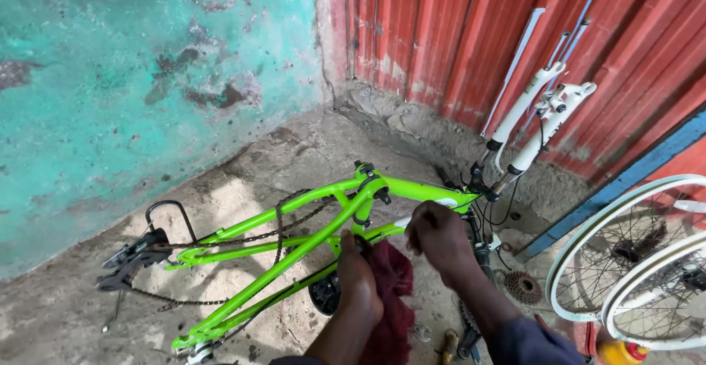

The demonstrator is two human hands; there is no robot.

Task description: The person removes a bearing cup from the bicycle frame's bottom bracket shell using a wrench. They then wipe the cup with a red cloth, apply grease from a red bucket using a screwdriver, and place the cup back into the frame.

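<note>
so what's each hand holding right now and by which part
The left hand presses a dark red rag against the green bike frame, gripping the rag's upper end. The right hand closes on the frame's tube near the head tube.

Both forearms are extended from six o'clock toward twelve. The left hand (358, 280) is curled closed, knuckles up; the right hand (439, 234) is held fisted at one o'clock of it.

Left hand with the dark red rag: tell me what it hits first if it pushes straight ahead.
The left hand, clutching the dark red cloth rag, points up-frame at the bright green metal bicycle frame; its lower tube looks first in line, though depth is unclear.
</note>
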